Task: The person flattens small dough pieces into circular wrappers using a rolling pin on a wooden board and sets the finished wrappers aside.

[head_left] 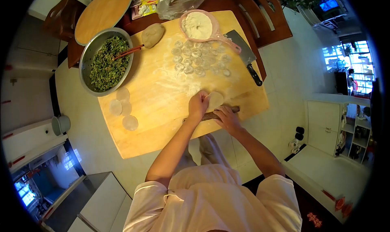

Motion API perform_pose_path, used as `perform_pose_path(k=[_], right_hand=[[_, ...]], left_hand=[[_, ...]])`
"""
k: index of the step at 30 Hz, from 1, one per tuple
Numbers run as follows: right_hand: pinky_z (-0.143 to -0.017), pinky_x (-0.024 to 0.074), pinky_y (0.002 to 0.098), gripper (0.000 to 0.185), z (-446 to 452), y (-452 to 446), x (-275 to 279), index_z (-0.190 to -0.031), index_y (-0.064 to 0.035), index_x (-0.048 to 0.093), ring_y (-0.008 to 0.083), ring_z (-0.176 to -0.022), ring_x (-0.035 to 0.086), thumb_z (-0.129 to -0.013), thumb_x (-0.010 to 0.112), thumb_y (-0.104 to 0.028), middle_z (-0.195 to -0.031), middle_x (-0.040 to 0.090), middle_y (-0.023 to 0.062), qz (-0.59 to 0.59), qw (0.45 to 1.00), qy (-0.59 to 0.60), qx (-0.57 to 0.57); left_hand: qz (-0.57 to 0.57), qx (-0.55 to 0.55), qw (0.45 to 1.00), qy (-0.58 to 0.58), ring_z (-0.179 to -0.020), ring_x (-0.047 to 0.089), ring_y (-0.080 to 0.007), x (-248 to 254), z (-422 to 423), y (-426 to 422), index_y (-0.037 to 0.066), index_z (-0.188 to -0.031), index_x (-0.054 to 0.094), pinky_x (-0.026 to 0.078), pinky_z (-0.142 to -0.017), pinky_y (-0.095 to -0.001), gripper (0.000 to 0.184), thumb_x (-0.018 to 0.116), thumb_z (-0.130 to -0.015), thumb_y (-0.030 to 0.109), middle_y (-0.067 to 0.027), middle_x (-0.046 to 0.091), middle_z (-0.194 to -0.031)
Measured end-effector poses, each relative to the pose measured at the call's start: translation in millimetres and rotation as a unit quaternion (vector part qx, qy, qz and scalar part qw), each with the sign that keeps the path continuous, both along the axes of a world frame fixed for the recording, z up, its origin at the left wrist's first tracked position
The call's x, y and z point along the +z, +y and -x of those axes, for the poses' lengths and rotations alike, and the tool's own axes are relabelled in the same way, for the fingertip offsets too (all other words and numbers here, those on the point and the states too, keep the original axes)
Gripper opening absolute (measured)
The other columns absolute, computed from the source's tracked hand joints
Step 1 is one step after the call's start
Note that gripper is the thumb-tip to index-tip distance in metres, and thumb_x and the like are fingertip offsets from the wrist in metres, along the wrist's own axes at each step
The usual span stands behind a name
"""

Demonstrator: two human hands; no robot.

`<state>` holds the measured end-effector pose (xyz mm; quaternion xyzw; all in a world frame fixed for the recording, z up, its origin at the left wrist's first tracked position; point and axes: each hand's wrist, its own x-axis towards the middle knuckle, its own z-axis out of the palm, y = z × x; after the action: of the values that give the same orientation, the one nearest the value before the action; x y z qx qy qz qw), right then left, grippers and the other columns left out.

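My left hand [198, 105] pinches the left edge of a thin round dough wrapper [215, 101] near the front of the floured wooden board [154, 122]. My right hand [228, 119] is closed over a dark wooden rolling pin [210, 116], which lies across the near edge of the wrapper. Beyond my hands several small flattened dough pieces [199, 60] are spread in rows. Several rolled wrappers [130, 123] lie at the board's left side, some overlapping.
A steel bowl [84, 65] of chopped green filling with red chopsticks [131, 51] stands at left. A dough lump [153, 35], a pink scoop of flour [197, 25] and a cleaver [243, 49] lie toward the back. Behind are a plastic bag [178, 2] and a chair [266, 17].
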<state>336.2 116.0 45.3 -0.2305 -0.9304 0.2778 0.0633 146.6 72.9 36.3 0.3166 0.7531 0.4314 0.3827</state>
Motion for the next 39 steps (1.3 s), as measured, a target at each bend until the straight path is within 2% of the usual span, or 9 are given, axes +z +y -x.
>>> perform_pose_path(k=[3,6,16,19,22,25,30,33,39], right_hand=[[-0.104,0.0360,0.0466,0.036,14.0,7.5,4.3,-0.115,-0.0023,0.057,0.0356,-0.121,0.047,-0.081,0.067,-0.009,-0.127,0.051,0.0154,0.032,0.994,0.027,-0.098],[-0.107,0.0321,0.0486,0.039,38.8,22.3,8.5,-0.120,-0.0007,0.055,0.0349,-0.129,0.043,-0.083,0.064,-0.010,-0.138,0.046,0.0166,-0.095,0.970,0.035,-0.219],[-0.108,0.0306,0.0472,0.048,99.6,69.4,-11.2,-0.131,-0.0017,0.051,0.0296,-0.135,0.039,-0.087,0.059,-0.019,-0.145,0.043,0.0145,-0.195,0.962,-0.009,-0.193],[-0.107,0.0305,0.0469,0.049,67.0,37.4,7.9,-0.133,-0.0002,0.049,0.0303,-0.136,0.038,-0.088,0.058,-0.016,-0.145,0.041,0.0160,-0.165,0.968,-0.019,-0.188],[-0.108,0.0299,0.0477,0.050,39.2,4.7,8.5,-0.136,0.0010,0.045,0.0323,-0.137,0.035,-0.089,0.055,-0.011,-0.147,0.038,0.0174,-0.158,0.971,-0.054,-0.170],[-0.107,0.0309,0.0478,0.050,52.4,12.2,7.2,-0.135,0.0009,0.046,0.0318,-0.136,0.037,-0.088,0.056,-0.012,-0.146,0.040,0.0174,-0.183,0.964,-0.053,-0.185],[-0.105,0.0322,0.0489,0.050,111.0,75.4,-7.8,-0.133,0.0003,0.049,0.0319,-0.136,0.037,-0.087,0.059,-0.015,-0.146,0.041,0.0167,-0.176,0.960,-0.003,-0.217],[-0.107,0.0315,0.0487,0.050,89.7,48.3,7.6,-0.133,-0.0003,0.049,0.0311,-0.136,0.037,-0.087,0.058,-0.016,-0.145,0.042,0.0163,-0.157,0.964,-0.025,-0.212],[-0.108,0.0304,0.0496,0.049,39.4,-3.2,3.5,-0.133,-0.0016,0.049,0.0281,-0.137,0.037,-0.087,0.059,-0.016,-0.145,0.042,0.0145,-0.210,0.962,-0.059,-0.167]], left_hand=[[0.022,-0.006,0.998,0.056,-0.063,0.061,-0.0233,-23.7,-1.4,-16.4,0.006,-0.086,0.062,0.046,-0.061,-0.0344,0.009,0.066,-0.084,0.014,-0.0108,0.061,-0.068],[0.022,-0.060,0.990,0.125,-0.068,0.064,-0.0292,-4.7,2.7,-15.7,0.007,-0.089,0.064,0.048,-0.063,-0.0375,0.009,0.066,-0.082,0.012,-0.0124,0.065,-0.073],[0.053,-0.169,0.954,0.240,-0.074,0.064,-0.0349,-3.4,13.3,18.9,0.010,-0.087,0.069,0.050,-0.067,-0.0434,0.011,0.066,-0.078,0.014,-0.0144,0.067,-0.078],[0.052,-0.142,0.969,0.198,-0.067,0.064,-0.0270,5.2,17.4,17.7,0.007,-0.084,0.069,0.050,-0.064,-0.0371,0.007,0.066,-0.080,0.012,-0.0108,0.067,-0.072],[0.026,0.008,0.993,-0.116,-0.067,0.064,-0.0244,-53.4,19.9,-3.3,0.009,-0.082,0.066,0.049,-0.064,-0.0331,0.006,0.068,-0.077,0.012,-0.0114,0.066,-0.073],[0.052,-0.087,0.994,-0.046,-0.063,0.058,-0.0102,-29.1,19.4,-6.3,0.003,-0.084,0.066,0.048,-0.061,-0.0272,0.006,0.068,-0.079,0.006,-0.0026,0.064,-0.069],[0.083,-0.169,0.962,0.196,-0.076,0.063,-0.0384,10.7,14.7,31.0,0.009,-0.084,0.069,0.049,-0.067,-0.0448,0.013,0.061,-0.076,0.015,-0.0189,0.067,-0.080],[0.031,-0.167,0.957,0.233,-0.071,0.063,-0.0357,-4.8,23.8,25.5,0.009,-0.076,0.067,0.049,-0.062,-0.0456,0.009,0.061,-0.076,0.015,-0.0161,0.066,-0.075],[0.064,-0.001,0.993,-0.103,-0.068,0.066,-0.0227,-50.6,37.0,-15.3,0.008,-0.083,0.068,0.051,-0.065,-0.0330,0.010,0.070,-0.079,0.018,-0.0095,0.067,-0.072]])
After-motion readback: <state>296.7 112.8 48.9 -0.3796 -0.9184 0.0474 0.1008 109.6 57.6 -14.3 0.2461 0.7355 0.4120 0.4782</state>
